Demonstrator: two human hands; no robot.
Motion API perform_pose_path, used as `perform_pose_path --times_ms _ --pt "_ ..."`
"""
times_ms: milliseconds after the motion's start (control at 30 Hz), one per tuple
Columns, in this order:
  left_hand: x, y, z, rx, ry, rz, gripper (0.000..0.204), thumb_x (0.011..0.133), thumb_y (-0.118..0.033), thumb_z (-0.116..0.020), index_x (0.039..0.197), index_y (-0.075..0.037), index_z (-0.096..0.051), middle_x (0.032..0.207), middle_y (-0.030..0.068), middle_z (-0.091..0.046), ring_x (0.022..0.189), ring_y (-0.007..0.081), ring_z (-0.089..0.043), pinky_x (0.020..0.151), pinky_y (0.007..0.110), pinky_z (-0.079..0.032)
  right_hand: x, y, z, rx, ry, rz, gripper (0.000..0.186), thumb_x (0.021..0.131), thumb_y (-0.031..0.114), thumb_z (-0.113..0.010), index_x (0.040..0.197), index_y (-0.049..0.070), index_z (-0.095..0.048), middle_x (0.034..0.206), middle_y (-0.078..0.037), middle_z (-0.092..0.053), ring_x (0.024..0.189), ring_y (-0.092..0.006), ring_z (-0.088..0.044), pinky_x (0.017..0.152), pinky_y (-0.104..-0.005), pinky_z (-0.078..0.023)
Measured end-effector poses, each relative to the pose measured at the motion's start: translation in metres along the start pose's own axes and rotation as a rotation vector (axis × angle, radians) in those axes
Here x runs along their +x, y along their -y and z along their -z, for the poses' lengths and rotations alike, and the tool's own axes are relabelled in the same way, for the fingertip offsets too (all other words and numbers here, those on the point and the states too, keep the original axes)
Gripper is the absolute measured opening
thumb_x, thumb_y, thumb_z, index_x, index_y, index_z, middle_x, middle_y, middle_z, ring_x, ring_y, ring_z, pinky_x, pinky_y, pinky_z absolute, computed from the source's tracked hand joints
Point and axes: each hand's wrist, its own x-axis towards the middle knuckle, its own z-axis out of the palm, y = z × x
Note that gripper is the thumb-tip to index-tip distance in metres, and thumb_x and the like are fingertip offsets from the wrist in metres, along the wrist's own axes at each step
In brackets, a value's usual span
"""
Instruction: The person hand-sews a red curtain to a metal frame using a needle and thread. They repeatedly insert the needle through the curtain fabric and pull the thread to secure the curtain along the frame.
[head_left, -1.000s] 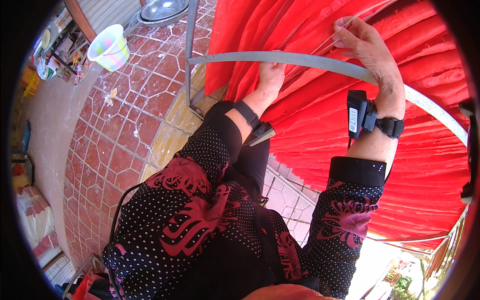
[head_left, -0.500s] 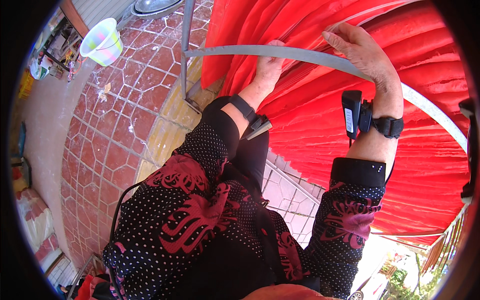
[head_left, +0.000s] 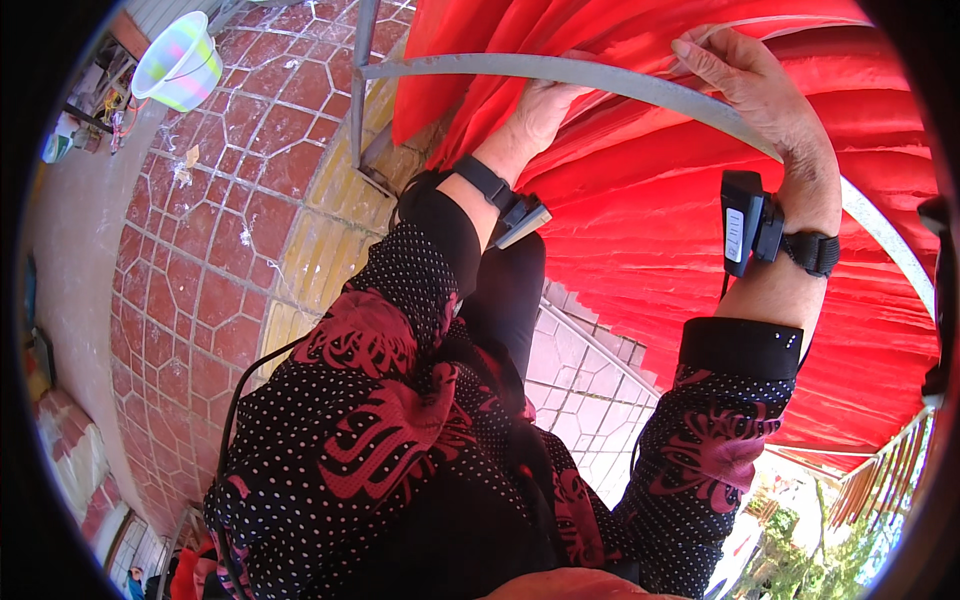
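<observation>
A large spread of red cloth (head_left: 640, 200) hangs in many close folds by a curved grey metal bar (head_left: 600, 72). My left hand (head_left: 545, 112) reaches under the bar, closed on the folds; its fingertips are partly hidden by cloth and bar. Farther right, my right hand (head_left: 745, 75) arches over the bar beside the upper folds. Its thumb stands out from the bent fingers, with a gap between, and I see nothing held there. Both wrists carry black straps with small devices, the right device (head_left: 742, 222) being the larger.
The bar joins an upright metal post (head_left: 362, 90) at the left. A pale multicoloured bucket (head_left: 180, 65) stands on the red tiled floor (head_left: 215, 215) at the far left. A yellow tile strip (head_left: 325, 245) runs past my left arm. A railing (head_left: 890, 470) is at lower right.
The bar and cloth sit slightly higher in view. My right hand has moved a little right and up, while my left hand stays at the folds near the bar.
</observation>
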Motion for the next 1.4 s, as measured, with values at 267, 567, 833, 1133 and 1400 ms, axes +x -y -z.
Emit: perform_pose_path --times_ms 267,567,833,1133,1400 --pt "-0.002 -0.009 -0.009 0.32 0.116 0.075 0.033 0.096 -0.029 -0.06 0.119 -0.005 -0.062 0.118 0.0079 -0.063 0.117 0.0202 -0.055 0.103 0.033 -0.041 -0.04 0.077 -0.036 -0.261 -0.34 -0.169 0.024 0.095 0.02 -0.059 0.11 0.002 -0.062 0.09 -0.01 -0.069 0.081 -0.0202 -0.065 0.074 -0.0336 -0.054" --pt "0.003 -0.008 -0.003 0.93 0.179 -0.117 0.059 0.087 -0.058 -0.061 0.128 -0.016 -0.06 0.142 0.0207 -0.047 0.136 0.038 -0.038 0.113 0.045 -0.028 -0.017 0.066 -0.026 -0.598 -0.226 -0.162 0.029 0.094 0.022 -0.06 0.113 0.002 -0.062 0.095 -0.011 -0.067 0.08 -0.02 -0.064 0.072 -0.0324 -0.052" --pt "0.009 0.0 -0.003 0.757 0.12 -0.112 0.047 0.087 -0.046 -0.068 0.122 -0.014 -0.065 0.133 0.0193 -0.055 0.13 0.0323 -0.046 0.109 0.043 -0.034 -0.062 -0.002 -0.089 -0.671 -1.124 0.52 0.022 0.089 0.017 -0.068 0.108 0.007 -0.066 0.093 -0.011 -0.066 0.093 -0.025 -0.062 0.085 -0.0351 -0.048" --pt "0.01 0.007 -0.013 0.535 0.162 -0.053 0.037 0.09 -0.006 -0.066 0.126 -0.002 -0.061 0.131 0.0063 -0.058 0.118 0.0148 -0.052 0.102 0.03 -0.042 -0.044 -0.057 -0.206 0.793 -0.757 0.097 0.036 0.093 0.009 -0.057 0.128 0.004 -0.054 0.092 -0.012 -0.069 0.086 -0.0212 -0.068 0.078 -0.0337 -0.053" --pt "0.017 0.014 -0.011 0.627 0.266 -0.162 0.043 0.091 0.001 -0.061 0.133 -0.001 -0.054 0.134 0.0078 -0.056 0.12 0.0154 -0.052 0.102 0.028 -0.043 -0.004 -0.1 -0.186 0.603 -0.948 0.019 0.046 0.093 0.019 -0.054 0.137 0.01 -0.048 0.1 -0.023 -0.067 0.095 -0.04 -0.064 0.084 -0.0467 -0.052"
